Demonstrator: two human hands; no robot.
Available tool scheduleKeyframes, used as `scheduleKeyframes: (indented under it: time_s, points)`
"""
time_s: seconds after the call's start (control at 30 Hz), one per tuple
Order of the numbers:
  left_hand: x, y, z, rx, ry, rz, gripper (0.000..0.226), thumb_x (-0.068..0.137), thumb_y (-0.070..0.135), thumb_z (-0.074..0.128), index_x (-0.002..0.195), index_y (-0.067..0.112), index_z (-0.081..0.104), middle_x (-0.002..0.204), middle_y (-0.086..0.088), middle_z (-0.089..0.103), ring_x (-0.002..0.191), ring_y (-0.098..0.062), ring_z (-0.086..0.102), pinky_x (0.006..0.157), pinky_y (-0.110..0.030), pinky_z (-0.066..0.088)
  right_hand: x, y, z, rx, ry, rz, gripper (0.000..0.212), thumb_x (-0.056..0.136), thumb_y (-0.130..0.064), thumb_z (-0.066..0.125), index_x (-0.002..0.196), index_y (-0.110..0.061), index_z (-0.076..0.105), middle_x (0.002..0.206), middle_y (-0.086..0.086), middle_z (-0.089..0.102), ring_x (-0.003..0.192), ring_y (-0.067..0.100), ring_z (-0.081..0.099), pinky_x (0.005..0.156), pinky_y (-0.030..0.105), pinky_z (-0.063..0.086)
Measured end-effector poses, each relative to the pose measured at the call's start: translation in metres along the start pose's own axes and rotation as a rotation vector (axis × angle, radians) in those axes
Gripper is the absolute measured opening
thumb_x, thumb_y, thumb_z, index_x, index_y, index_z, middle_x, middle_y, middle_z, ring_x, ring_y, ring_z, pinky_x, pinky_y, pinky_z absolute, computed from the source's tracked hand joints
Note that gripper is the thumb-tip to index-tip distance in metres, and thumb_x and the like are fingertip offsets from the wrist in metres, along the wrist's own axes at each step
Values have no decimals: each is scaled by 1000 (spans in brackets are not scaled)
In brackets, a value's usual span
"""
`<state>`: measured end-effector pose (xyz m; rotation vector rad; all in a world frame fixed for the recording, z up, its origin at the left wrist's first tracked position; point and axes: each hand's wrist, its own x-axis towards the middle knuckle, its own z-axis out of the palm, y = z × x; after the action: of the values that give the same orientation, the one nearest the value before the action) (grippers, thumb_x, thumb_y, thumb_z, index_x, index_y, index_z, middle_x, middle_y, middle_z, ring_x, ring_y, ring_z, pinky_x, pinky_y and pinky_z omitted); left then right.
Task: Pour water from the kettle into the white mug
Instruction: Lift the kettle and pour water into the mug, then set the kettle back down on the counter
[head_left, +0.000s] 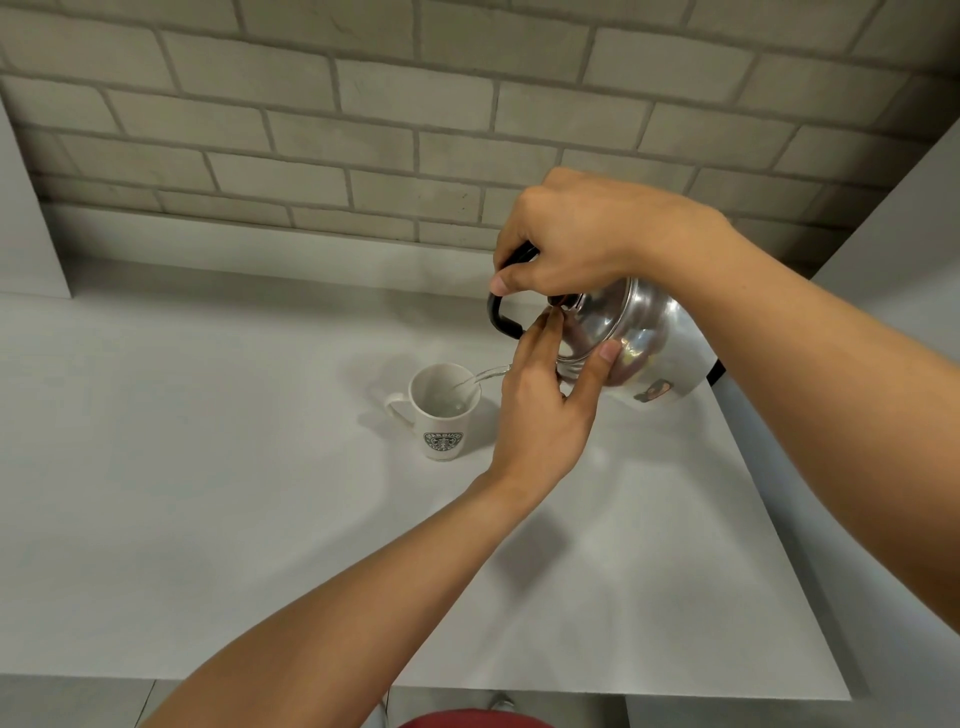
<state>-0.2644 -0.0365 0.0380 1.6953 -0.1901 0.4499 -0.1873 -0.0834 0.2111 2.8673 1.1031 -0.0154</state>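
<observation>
A white mug (441, 421) with a green round logo stands upright on the white counter (208, 493), its handle to the left. A shiny metal kettle (639, 343) hangs tilted to the right of the mug, above the counter. A thin stream of water (485, 375) runs from its hidden spout into the mug. My right hand (576, 244) grips the kettle's black handle from above. My left hand (545, 410) presses its fingers and thumb against the kettle's lid and covers the spout.
A grey brick wall (415, 130) backs the counter. White panels stand at the left (26, 218) and right (893, 249). The counter's front edge runs along the bottom, with something red (472, 719) below it.
</observation>
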Motion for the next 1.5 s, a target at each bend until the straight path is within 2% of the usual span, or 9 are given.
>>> scheduleKeyframes:
  time_s: [0.13, 0.4, 0.5, 0.63, 0.8, 1.03, 1.13, 1.33, 1.5]
  points:
    - [-1, 0, -1, 0, -6, -8, 43, 102, 49, 60, 132, 19, 61, 118, 9, 62, 96, -8, 60, 83, -21, 50, 3, 0, 1, -11, -3, -3, 27, 94, -50, 66, 101, -29, 82, 68, -16, 63, 68, 4, 55, 62, 29, 41]
    - [-2, 0, -4, -1, -21, -23, 45, 101, 47, 61, 134, 17, 60, 121, 6, 63, 103, -18, 63, 85, -29, 53, 3, 0, 4, -8, 4, -3, 28, 95, -50, 65, 101, -28, 81, 73, -12, 69, 71, 4, 58, 59, 26, 42]
    - [-2, -2, -9, 38, -58, -27, 47, 101, 45, 63, 137, 15, 59, 127, 3, 63, 109, -18, 64, 90, -26, 51, -3, 4, 8, 17, 22, 4, 30, 96, -52, 63, 104, -28, 80, 84, -7, 76, 81, 14, 65, 69, 34, 53]
    - [-3, -7, -18, 145, -135, -16, 58, 102, 46, 62, 151, 17, 51, 145, 4, 57, 125, 0, 53, 101, -3, 35, -19, 16, 21, 113, 104, 40, 32, 96, -54, 62, 109, -31, 80, 93, -7, 78, 86, 18, 65, 77, 42, 55]
    - [-7, -12, -23, 252, -222, -51, 70, 99, 50, 64, 158, 17, 43, 160, 0, 45, 144, -13, 45, 113, -18, 34, -41, 29, 47, 218, 235, 90, 35, 97, -55, 59, 112, -31, 79, 97, -11, 79, 87, 14, 69, 81, 35, 53]
    - [-8, -19, -32, 333, -168, 17, 51, 85, 55, 76, 127, 29, 61, 126, 13, 56, 109, 5, 54, 87, -9, 41, -75, 41, 84, 461, 505, 205, 29, 98, -47, 64, 113, -27, 80, 101, -17, 78, 93, 6, 71, 86, 29, 55]
    - [-6, -19, -35, 292, -80, 31, 40, 90, 50, 73, 115, 29, 50, 113, 13, 51, 99, -2, 55, 84, -23, 50, -89, 46, 97, 566, 622, 241, 26, 97, -45, 67, 112, -28, 80, 100, -26, 75, 98, -1, 71, 84, 19, 53]
    - [15, -7, -31, 432, -170, 53, 47, 107, 46, 48, 151, 32, 44, 141, 10, 56, 114, -12, 65, 93, -40, 56, -110, 52, 115, 720, 694, 301, 21, 96, -40, 71, 110, -28, 81, 101, -20, 78, 99, 0, 73, 87, 24, 56]
    - [26, -4, -22, 507, -225, 11, 32, 108, 33, 53, 136, 24, 63, 114, 2, 77, 106, -23, 71, 91, -44, 56, -119, 62, 131, 781, 668, 311, 27, 94, -44, 69, 113, -27, 80, 104, -20, 78, 100, -1, 72, 89, 26, 56]
